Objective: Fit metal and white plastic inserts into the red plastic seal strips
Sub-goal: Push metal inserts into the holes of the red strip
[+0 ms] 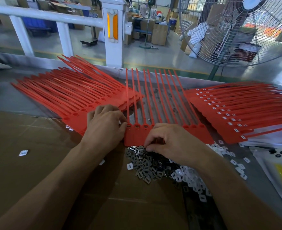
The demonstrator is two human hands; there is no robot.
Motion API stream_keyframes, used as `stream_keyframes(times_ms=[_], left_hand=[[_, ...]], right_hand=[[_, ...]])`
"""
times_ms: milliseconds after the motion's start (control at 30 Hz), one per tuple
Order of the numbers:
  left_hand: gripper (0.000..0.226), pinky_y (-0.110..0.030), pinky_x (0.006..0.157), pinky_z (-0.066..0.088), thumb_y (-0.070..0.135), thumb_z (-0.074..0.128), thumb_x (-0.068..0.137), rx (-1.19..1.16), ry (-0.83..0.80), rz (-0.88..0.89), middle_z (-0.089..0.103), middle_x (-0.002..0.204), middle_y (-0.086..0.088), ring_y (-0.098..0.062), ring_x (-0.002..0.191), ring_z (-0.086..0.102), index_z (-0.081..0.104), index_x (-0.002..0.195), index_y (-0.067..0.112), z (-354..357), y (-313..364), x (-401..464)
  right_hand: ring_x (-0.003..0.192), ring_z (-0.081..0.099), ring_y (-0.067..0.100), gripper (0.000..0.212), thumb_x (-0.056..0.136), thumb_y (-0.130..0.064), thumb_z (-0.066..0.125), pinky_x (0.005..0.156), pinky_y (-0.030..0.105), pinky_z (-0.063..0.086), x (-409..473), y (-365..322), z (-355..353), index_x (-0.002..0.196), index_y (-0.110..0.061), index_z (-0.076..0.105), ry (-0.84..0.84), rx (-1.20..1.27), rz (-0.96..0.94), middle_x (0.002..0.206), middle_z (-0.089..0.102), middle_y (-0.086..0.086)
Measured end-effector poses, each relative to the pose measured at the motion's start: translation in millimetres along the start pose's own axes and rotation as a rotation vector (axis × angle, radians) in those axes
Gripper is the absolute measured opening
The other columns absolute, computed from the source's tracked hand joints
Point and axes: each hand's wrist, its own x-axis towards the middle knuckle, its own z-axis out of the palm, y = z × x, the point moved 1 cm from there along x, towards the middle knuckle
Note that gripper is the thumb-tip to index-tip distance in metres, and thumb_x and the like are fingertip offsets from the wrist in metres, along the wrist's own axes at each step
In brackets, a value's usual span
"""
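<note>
From the head view, a joined row of red seal strips (153, 103) lies on the surface (20, 100). The left hand (106, 123) pinches perhaps a metal insert at its left end. The right hand (171, 141), fingers curled, picks at the metal inserts (146, 165) beside the white inserts (193, 181).

Two hands: left (103, 125), right (175, 141). Three groups of red seal strips: a stack (67, 95) beyond the left hand, a joined row (153, 97) between the hands, a stack (236, 110) past the right. Two insert heaps, metal (146, 163) and white (191, 180), too many to count.
</note>
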Motion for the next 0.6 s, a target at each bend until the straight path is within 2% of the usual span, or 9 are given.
stream_keyframes(times_ms=[67,200,367,600], left_hand=[[0.018,-0.040,0.109,0.019,0.040,0.059,0.096,-0.002,0.000,-0.001,0.051,0.134,0.014,-0.015,0.133,0.030,0.073,0.108,0.035,0.5,-0.4,0.4],[0.017,-0.041,0.109,0.019,0.040,0.060,0.096,0.003,0.007,-0.005,0.052,0.134,0.013,-0.016,0.133,0.032,0.073,0.107,0.035,1.7,0.5,0.7],[0.017,-0.040,0.109,0.018,0.040,0.060,0.096,0.003,0.006,-0.014,0.052,0.134,0.013,-0.015,0.133,0.031,0.072,0.106,0.036,1.2,0.8,0.8],[0.015,-0.041,0.110,0.018,0.039,0.061,0.095,-0.001,0.000,-0.017,0.052,0.135,0.013,-0.015,0.134,0.031,0.072,0.107,0.037,-0.1,1.2,0.8]], right_hand=[[0.105,0.058,-0.004,0.005,0.092,-0.029,0.077,0.099,0.028,0.049,-0.8,-1.1,-0.4,0.094,-0.033,0.075,-0.009,-0.010,-0.004,0.105,0.062,-0.026],[0.094,0.059,-0.005,0.009,0.093,-0.029,0.077,0.086,0.021,0.050,-0.2,-2.4,-0.4,0.099,-0.035,0.076,-0.016,-0.033,-0.027,0.100,0.063,-0.020],[0.095,0.059,-0.002,0.005,0.093,-0.030,0.076,0.092,0.030,0.052,1.5,-2.8,0.8,0.094,-0.034,0.073,-0.025,-0.063,-0.015,0.100,0.063,-0.018],[0.090,0.059,-0.004,0.011,0.093,-0.029,0.073,0.078,0.017,0.046,-0.4,-2.0,0.3,0.089,-0.035,0.065,-0.021,-0.030,0.003,0.095,0.063,-0.019]])
